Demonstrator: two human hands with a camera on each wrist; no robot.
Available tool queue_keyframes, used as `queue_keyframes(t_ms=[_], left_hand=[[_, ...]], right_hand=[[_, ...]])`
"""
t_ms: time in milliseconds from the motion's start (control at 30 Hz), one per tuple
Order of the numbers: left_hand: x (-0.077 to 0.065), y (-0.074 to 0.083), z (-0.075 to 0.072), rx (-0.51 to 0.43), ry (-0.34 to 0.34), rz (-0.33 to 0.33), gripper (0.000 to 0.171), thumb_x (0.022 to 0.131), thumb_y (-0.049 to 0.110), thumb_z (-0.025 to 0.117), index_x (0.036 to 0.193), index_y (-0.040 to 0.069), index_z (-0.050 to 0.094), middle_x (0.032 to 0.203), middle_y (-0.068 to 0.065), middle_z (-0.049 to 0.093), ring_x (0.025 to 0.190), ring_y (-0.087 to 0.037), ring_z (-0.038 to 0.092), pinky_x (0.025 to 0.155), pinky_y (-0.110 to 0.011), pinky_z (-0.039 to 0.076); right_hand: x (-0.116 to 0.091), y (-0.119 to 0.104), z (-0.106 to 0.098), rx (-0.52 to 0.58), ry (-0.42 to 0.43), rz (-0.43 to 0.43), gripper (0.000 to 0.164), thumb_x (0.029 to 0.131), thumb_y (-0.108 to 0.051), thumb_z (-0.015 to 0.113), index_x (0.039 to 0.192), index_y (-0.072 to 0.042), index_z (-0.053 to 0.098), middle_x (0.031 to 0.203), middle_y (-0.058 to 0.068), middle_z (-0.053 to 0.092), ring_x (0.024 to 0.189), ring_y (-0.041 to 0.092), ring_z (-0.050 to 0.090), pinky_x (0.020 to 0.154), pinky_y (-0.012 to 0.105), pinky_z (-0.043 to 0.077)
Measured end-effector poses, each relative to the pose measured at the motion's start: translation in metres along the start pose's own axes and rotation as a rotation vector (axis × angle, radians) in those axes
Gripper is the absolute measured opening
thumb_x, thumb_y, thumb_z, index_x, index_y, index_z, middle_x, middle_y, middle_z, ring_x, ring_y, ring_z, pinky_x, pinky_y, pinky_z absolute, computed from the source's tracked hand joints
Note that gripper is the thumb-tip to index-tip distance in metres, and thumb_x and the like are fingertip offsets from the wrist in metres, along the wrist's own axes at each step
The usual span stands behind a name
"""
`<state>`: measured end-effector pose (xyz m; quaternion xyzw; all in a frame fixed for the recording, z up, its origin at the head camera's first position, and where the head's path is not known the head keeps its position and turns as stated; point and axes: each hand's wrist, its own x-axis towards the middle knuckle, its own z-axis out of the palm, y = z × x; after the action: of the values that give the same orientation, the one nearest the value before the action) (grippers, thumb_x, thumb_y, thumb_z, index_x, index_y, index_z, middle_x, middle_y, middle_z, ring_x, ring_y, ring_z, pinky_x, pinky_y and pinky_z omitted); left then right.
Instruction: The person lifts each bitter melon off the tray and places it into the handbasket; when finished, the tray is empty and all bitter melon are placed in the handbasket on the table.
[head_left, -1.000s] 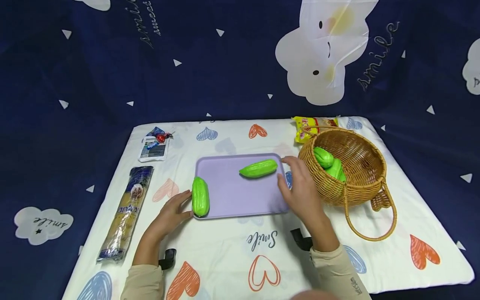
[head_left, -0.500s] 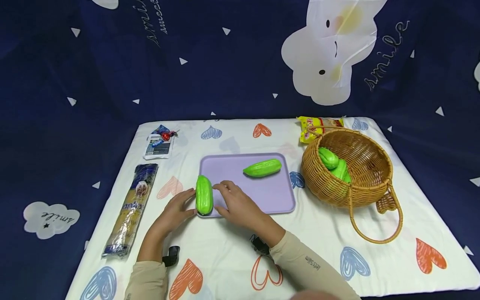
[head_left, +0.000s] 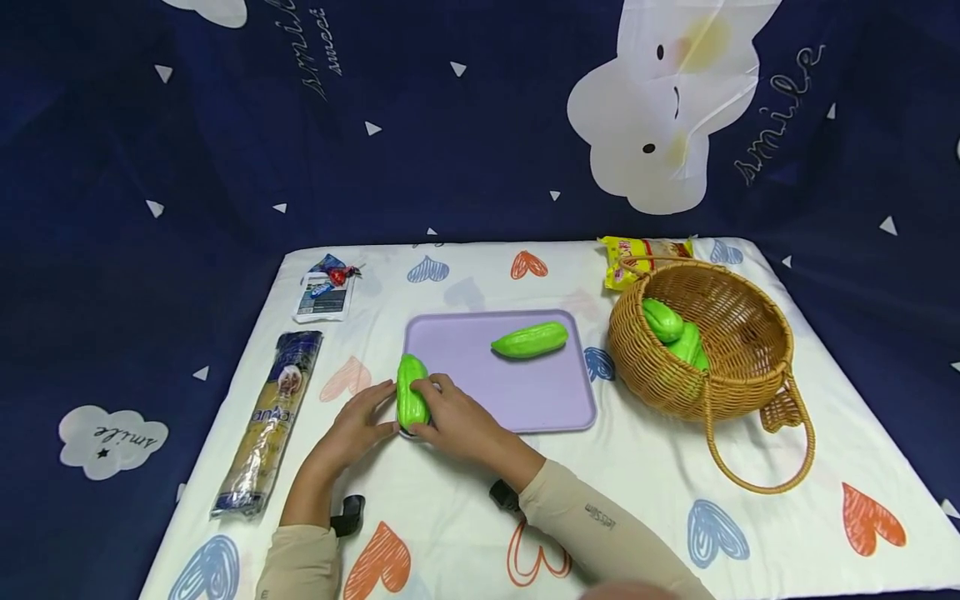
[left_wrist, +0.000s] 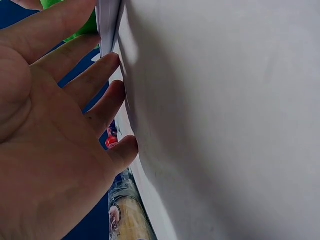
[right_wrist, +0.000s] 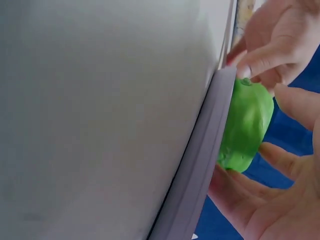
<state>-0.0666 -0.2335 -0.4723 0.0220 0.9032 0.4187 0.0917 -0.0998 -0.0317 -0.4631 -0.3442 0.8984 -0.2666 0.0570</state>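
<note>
A green bitter melon (head_left: 409,385) lies at the left end of the lilac tray (head_left: 510,396). My right hand (head_left: 465,423) has come over it from the right; in the right wrist view its fingers and thumb curl around the green melon (right_wrist: 247,122). My left hand (head_left: 354,432) stays at the tray's left edge beside the melon. The left wrist view shows that hand's fingers (left_wrist: 92,82) spread, tips against the tray rim and cloth. A second bitter melon (head_left: 529,340) lies at the tray's upper right, untouched.
Right of the tray stands a wicker basket (head_left: 663,385) holding green melons (head_left: 678,337), its handle drooping forward. Behind it lies a yellow snack packet (head_left: 626,260). On the left are a long pasta packet (head_left: 270,425) and a white sachet (head_left: 322,300) with small wrapped sweets.
My right hand has moved left from the tray's right edge to the left melon and now grips it. My left hand has kept its place by the tray.
</note>
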Motion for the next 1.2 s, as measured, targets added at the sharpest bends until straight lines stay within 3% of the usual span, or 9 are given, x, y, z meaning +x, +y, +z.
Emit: queue_keyframes(t_ms=[367,600,833,1000,1200], left_hand=[[0.0,0.004,-0.001,-0.005,-0.005,-0.005,0.064,0.086,0.001,0.067,0.144,-0.002,0.041,0.151,-0.025,0.035,0.141,-0.046,0.025,0.114,-0.062,0.019],[0.001,0.002,0.0,0.002,-0.005,-0.004,0.064,0.086,0.002,0.068,0.144,-0.002,0.042,0.152,-0.023,0.035,0.142,-0.045,0.025,0.115,-0.061,0.018],[0.0,0.001,0.002,0.023,-0.005,-0.002,0.063,0.085,0.004,0.068,0.143,0.001,0.045,0.151,-0.024,0.036,0.141,-0.045,0.026,0.114,-0.062,0.019],[-0.001,0.001,0.002,0.02,0.0,0.008,0.063,0.085,0.004,0.069,0.143,0.0,0.044,0.151,-0.025,0.036,0.141,-0.046,0.025,0.114,-0.062,0.018],[-0.001,0.004,0.0,0.019,0.003,0.008,0.063,0.085,0.005,0.069,0.143,-0.002,0.044,0.151,-0.025,0.035,0.14,-0.047,0.025,0.114,-0.063,0.017]], right_hand=[[0.01,-0.01,0.0,-0.004,0.026,0.093,0.061,0.089,-0.042,0.067,0.136,-0.01,0.045,0.13,0.02,0.053,0.091,0.027,0.067,0.073,0.035,0.058],[0.014,-0.012,-0.002,0.018,-0.018,0.136,0.064,0.09,-0.035,0.068,0.138,-0.003,0.041,0.131,0.018,0.054,0.098,0.024,0.064,0.079,0.035,0.057],[0.01,-0.002,-0.007,0.059,-0.02,0.161,0.067,0.087,-0.03,0.069,0.141,-0.004,0.039,0.128,0.014,0.057,0.1,0.019,0.06,0.082,0.033,0.055],[0.0,0.005,-0.024,0.107,0.005,0.185,0.071,0.087,-0.031,0.07,0.145,-0.008,0.036,0.134,0.013,0.054,0.107,0.021,0.059,0.089,0.036,0.053],[-0.017,0.013,-0.059,0.165,0.109,0.194,0.072,0.085,-0.029,0.071,0.146,-0.01,0.036,0.141,0.015,0.049,0.123,0.029,0.053,0.102,0.044,0.047]])
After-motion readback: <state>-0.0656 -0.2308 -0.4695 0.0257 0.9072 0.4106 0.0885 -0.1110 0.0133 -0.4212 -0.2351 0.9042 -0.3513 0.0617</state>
